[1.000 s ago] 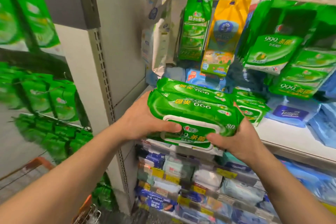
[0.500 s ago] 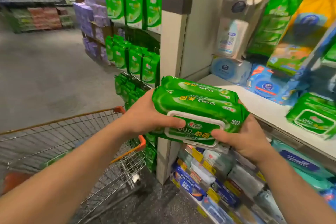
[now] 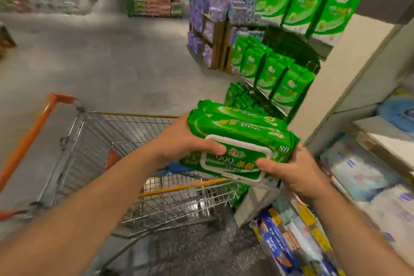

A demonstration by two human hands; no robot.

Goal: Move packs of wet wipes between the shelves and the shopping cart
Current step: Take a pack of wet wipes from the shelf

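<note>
Above the near rim of a wire shopping cart with orange trim (image 3: 143, 116), the left hand (image 3: 179, 141) and right hand (image 3: 298, 170) clasp the ends of apparently two stacked, soft green plastic wet-wipe packs (image 3: 239, 139); slick, pliable film favours such end-gripping.

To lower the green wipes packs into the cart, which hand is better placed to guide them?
Left, probably. The left hand grips the green wipes packs on the side nearest the cart and hangs over its basket. The right hand holds the shelf-side end.
</note>
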